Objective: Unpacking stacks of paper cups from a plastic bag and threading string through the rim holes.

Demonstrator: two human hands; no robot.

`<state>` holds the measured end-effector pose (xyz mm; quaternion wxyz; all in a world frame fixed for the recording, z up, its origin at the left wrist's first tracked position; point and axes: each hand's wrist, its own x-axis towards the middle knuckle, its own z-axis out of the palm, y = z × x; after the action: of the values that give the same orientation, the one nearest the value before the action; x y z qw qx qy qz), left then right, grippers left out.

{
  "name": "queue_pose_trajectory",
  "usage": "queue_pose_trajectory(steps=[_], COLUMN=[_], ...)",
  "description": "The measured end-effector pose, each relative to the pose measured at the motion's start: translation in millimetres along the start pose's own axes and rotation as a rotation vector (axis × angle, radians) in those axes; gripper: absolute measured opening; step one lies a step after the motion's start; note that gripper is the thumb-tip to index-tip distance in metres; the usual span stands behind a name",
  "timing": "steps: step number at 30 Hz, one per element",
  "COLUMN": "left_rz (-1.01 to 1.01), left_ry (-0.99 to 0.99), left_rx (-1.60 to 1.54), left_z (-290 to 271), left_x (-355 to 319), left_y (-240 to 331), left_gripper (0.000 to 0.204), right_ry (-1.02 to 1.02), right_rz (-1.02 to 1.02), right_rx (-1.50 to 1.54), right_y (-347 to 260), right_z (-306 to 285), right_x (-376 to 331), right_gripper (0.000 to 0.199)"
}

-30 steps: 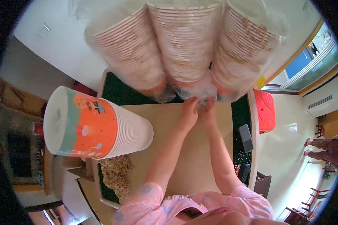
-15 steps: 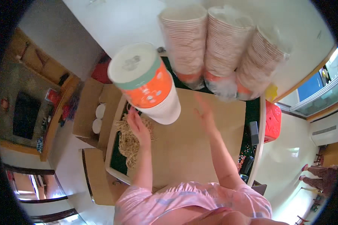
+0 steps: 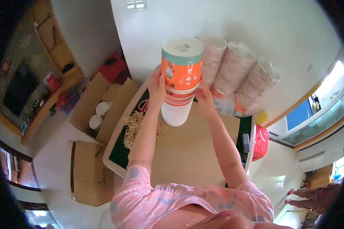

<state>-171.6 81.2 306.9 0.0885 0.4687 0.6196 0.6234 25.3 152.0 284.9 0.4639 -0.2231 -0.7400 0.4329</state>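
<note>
Orange-and-teal paper cup stack (image 3: 178,82) stands upright on the table (image 3: 187,152), near its far edge. Left hand (image 3: 156,88) presses the stack's left side, right hand (image 3: 203,100) its right; both grips closed around it. Three wrapped cup sleeves (image 3: 233,72) lean just right of the stack. Straw-like shreds (image 3: 133,128) lie left of it, cardboard boxes (image 3: 99,110) beyond.
</note>
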Motion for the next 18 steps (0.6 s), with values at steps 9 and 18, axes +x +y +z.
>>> queue_pose_trajectory(steps=[9,18], left_rz=[0.206,0.488], left_ry=[0.071,0.169], left_rx=[-0.121,-0.188], left_z=[-57.8,-122.4], left_x=[-32.9,-146.0], left_y=[133.8,214.4], left_gripper=[0.054,0.06], right_ry=[0.361,0.677], right_rz=[-0.523,-0.483], right_rx=[-0.566,-0.542], right_y=[-148.9,-282.0], right_z=[-5.4,-29.4], right_x=[9.6,-71.3], right_gripper=[0.055,0.022])
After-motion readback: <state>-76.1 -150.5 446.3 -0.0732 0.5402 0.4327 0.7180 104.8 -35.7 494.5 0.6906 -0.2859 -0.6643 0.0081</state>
